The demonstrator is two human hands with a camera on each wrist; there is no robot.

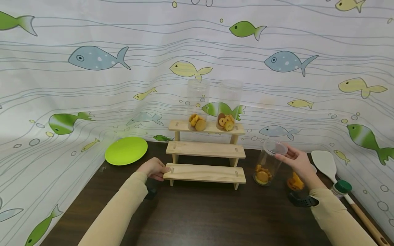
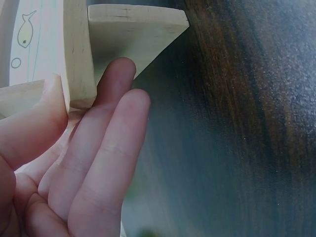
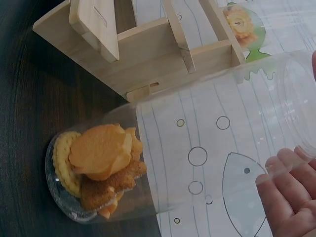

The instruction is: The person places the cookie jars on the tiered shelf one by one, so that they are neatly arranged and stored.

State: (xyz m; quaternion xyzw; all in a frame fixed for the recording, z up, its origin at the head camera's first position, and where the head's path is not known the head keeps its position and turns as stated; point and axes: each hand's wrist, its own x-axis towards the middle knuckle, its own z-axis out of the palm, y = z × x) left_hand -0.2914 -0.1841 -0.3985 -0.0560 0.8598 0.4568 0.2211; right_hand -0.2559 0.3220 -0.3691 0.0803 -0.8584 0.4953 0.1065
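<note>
At the left end of a three-step wooden stand (image 1: 204,173), my left hand (image 1: 154,168) pinches the lowest step. The left wrist view shows the thumb over the board (image 2: 78,54) and the fingers (image 2: 111,143) beneath it. My right hand (image 1: 297,162) grips a tall clear jar (image 1: 271,160) by its rim, to the right of the stand. Round crackers and brown biscuits (image 3: 101,150) lie in the bottom of this jar. Two similar clear jars (image 1: 198,102) with cookies in them stand on the top step. The middle and lowest steps hold nothing.
Orange snacks (image 1: 295,181) show on the table below my right wrist, partly hidden. A white spatula (image 1: 324,164) and a green-capped shaker (image 1: 342,188) are at the far right. A lime plate (image 1: 126,151) lies back left. Fish-patterned cloth (image 1: 154,34) stands behind everything.
</note>
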